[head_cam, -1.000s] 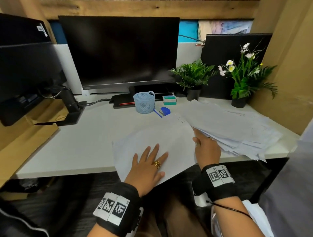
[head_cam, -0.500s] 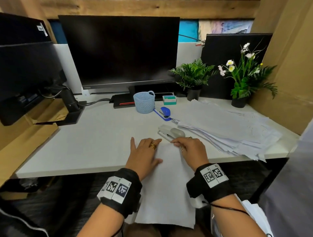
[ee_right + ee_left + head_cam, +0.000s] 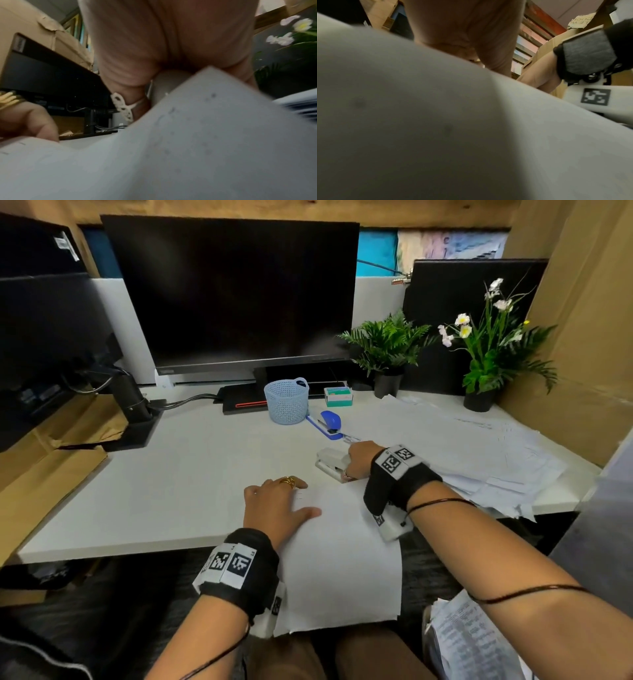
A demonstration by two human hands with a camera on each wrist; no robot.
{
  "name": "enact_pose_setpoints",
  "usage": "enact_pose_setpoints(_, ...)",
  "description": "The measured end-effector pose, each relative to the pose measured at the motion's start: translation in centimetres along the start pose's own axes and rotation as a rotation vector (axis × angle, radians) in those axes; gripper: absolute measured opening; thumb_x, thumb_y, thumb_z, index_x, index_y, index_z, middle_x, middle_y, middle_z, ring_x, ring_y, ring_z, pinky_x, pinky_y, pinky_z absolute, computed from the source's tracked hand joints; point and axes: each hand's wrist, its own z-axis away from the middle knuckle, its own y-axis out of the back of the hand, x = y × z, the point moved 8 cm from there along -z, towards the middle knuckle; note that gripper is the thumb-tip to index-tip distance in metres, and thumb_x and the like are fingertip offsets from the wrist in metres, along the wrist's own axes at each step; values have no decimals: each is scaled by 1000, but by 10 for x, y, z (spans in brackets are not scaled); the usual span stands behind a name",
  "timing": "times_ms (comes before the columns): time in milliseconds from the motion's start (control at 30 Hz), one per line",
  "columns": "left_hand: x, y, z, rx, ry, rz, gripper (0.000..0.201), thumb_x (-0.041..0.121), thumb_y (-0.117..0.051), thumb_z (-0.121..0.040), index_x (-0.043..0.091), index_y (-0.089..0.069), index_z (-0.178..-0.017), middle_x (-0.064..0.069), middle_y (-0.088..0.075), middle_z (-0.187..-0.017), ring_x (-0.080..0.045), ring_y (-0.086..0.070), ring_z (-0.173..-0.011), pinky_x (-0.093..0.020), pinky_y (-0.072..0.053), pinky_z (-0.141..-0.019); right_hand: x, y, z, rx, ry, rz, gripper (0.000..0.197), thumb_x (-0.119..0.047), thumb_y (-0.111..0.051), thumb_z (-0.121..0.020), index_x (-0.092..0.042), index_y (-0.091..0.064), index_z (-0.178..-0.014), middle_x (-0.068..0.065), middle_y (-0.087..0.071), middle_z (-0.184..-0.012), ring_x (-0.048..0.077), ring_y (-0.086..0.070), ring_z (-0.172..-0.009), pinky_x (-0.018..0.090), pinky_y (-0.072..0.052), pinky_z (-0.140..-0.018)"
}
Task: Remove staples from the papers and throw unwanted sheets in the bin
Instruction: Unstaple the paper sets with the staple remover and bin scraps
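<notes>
A set of white sheets (image 3: 342,559) lies at the desk's front edge and hangs over it toward my lap. My left hand (image 3: 277,501) rests on its top left corner, fingers bent with their tips down and the thumb flat on the paper. My right hand (image 3: 358,462) is curled over the rear of a white stapler-like tool (image 3: 329,463), just beyond the sheets' top right corner. In the right wrist view that tool (image 3: 167,83) shows grey under my palm, behind the paper (image 3: 171,155). The left wrist view is mostly filled by blurred paper (image 3: 436,121).
A big loose pile of papers (image 3: 462,453) covers the desk's right side. A blue stapler (image 3: 330,421), a blue mesh basket (image 3: 287,400) and a small staple box (image 3: 338,396) stand behind. A monitor (image 3: 233,292) and two potted plants (image 3: 387,350) line the back.
The sheets came off the pile to the front edge and now hang over it. My right hand left their top edge and reached onto the white tool. My left hand stays on the paper.
</notes>
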Motion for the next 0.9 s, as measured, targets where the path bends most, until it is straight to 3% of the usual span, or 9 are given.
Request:
enact_pose_setpoints(100, -13, -2, 1, -35, 118, 63, 55, 68, -65, -68, 30, -58, -107, 10, -64, -109, -14, -56, -106, -33, -32, -92, -3, 0, 6, 20, 2, -1, 46, -32, -50, -94, -6, -45, -132, 13, -51, -132, 25, -50, -119, 30, -40, -97)
enact_pose_setpoints(200, -18, -3, 3, -42, 139, 163, 48, 58, -70, -72, 24, -62, -105, 6, -66, -109, -17, -59, -104, -33, -42, -93, 3, 10, 21, 62, 8, -156, 45, -28, -47, -95, -4, -42, -133, 14, -48, -133, 26, -48, -121, 28, -39, -93)
enact_pose_setpoints(333, -9, 7, 4, -25, 68, 279, 30, 32, -65, -86, 14, -65, -110, -2, -66, -111, -20, -60, -106, -24, -43, -89, 14, 36, 48, 262, 33, -529, 43, -30, -53, -94, -4, -42, -126, 14, -51, -126, 27, -50, -112, 29, -40, -82)
enact_pose_setpoints(533, 22, 30, 8, 43, -72, 230, 23, 37, -63, -86, 16, -68, -97, 0, -69, -96, -14, -58, -86, -19, -36, -71, 5, 47, 93, 431, 246, -1230, 40, -38, -49, -95, -20, -30, -124, 2, -49, -115, 15, -54, -97, 32, -50, -82)
enact_pose_setpoints(633, 36, 35, 10, 50, -115, 265, 23, 37, -65, -85, 15, -70, -92, 3, -66, -88, -9, -54, -79, -14, -34, -67, 3, 26, 97, 360, 267, -1480, 48, -29, -51, -95, -20, -29, -138, 2, -53, -121, 20, -56, -107, 40, -52, -89)
enact_pose_setpoints(733, 48, 40, 15, 55, -165, 279, 21, 34, -64, -86, 14, -70, -89, 5, -64, -83, -9, -55, -78, -8, -32, -63, 6, 4, 98, 353, 228, -1540, 29, -20, -59, -91, -16, -50, -118, 8, -62, -115, 21, -61, -102, 35, -52, -87)
enact_pose_setpoints(800, 56, 42, 18, 48, -213, 254, 21, 29, -58, -91, 12, -70, -94, 1, -68, -91, -13, -59, -85, -9, -31, -68, 18, -2, 100, 470, 160, -1524, 29, -10, -62, -87, -15, -49, -113, 6, -62, -109, 19, -60, -98, 31, -50, -85)
enact_pose_setpoints(900, 66, 45, 23, 38, -261, 251, 23, 24, -52, -95, 10, -69, -100, -1, -69, -101, -13, -60, -92, -8, -30, -72, 34, 1, 110, 715, 123, -1514, 34, 0, -56, -87, -8, -50, -119, 4, -59, -104, 15, -57, -93, 24, -48, -79)
